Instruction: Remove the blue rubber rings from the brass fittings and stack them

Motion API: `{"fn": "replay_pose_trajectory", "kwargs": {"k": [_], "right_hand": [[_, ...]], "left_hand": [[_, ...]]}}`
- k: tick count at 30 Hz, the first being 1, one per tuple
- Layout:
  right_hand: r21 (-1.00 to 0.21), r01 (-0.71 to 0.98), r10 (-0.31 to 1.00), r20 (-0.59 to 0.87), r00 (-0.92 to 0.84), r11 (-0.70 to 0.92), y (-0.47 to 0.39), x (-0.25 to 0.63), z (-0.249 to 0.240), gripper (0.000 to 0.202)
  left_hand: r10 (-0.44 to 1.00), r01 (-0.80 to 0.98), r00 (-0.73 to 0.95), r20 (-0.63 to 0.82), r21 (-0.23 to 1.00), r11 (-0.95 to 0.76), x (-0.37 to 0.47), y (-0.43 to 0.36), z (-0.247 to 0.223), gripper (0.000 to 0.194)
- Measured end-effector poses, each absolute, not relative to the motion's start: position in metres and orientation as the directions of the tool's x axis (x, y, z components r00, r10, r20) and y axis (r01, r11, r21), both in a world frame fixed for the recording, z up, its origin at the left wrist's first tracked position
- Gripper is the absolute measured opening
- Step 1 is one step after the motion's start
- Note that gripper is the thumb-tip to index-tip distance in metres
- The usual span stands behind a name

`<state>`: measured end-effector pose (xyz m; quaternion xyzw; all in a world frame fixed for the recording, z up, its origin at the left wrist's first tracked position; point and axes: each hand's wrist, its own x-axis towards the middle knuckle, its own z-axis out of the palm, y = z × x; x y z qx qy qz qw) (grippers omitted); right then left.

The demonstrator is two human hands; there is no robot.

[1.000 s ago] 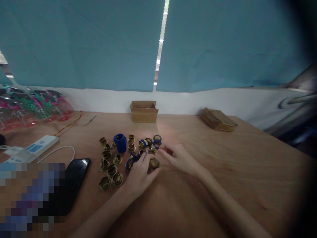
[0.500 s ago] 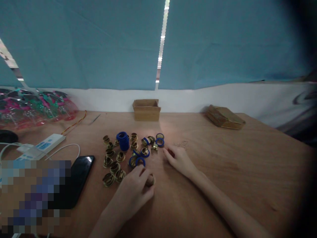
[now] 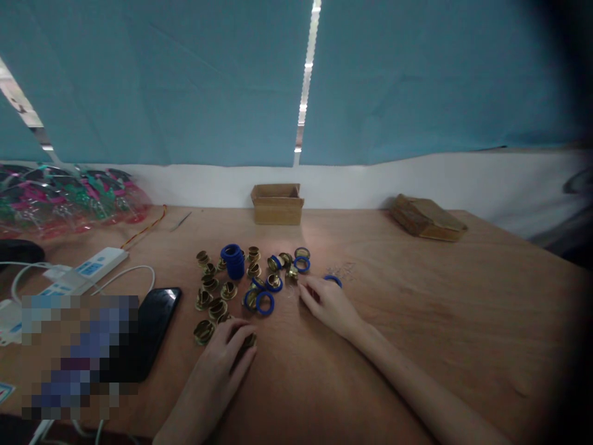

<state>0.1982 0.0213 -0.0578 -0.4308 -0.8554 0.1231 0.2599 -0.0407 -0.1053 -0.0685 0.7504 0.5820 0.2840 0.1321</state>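
Observation:
My left hand (image 3: 229,352) is curled round a brass fitting (image 3: 251,340), beside several brass fittings (image 3: 204,332) on the table. My right hand (image 3: 327,301) rests further right with its fingertips low at the table, near a small brass piece (image 3: 292,272); whether they pinch anything is too small to tell. Just behind that hand lies a blue ring (image 3: 333,281), partly hidden. Stacked blue rings (image 3: 235,262) stand among the fittings, and a loose blue ring (image 3: 265,303) lies in front of other ringed fittings. Thin, small pieces (image 3: 341,270) are scattered at the right.
An open cardboard box (image 3: 278,210) stands at the back, a second box (image 3: 428,217) at the back right. On the left are a black phone (image 3: 155,327), a power strip (image 3: 95,267) with white cables, a mouse (image 3: 21,251) and plastic-wrapped items (image 3: 69,201).
My left hand has moved left with the brass fitting. My right hand has shifted slightly left and forward, and a blue ring now shows behind it. The view has shifted slightly.

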Motion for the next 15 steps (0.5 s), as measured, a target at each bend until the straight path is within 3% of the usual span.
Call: {"fn": "replay_pose_trajectory", "kwargs": {"k": [7,15], "right_hand": [[-0.396,0.674,0.781,0.343,-0.522,0.624,0.018,0.196,-0.059,0.021],[-0.408,0.668,0.783,0.357,-0.51,0.622,0.017,0.195,-0.06,0.019]], "left_hand": [[0.883,0.872,0.13,0.451,0.371,-0.319,-0.056,-0.098,-0.078,0.028],[0.866,0.933,0.062,0.496,0.279,-0.227,-0.046,-0.082,-0.056,0.019]]}}
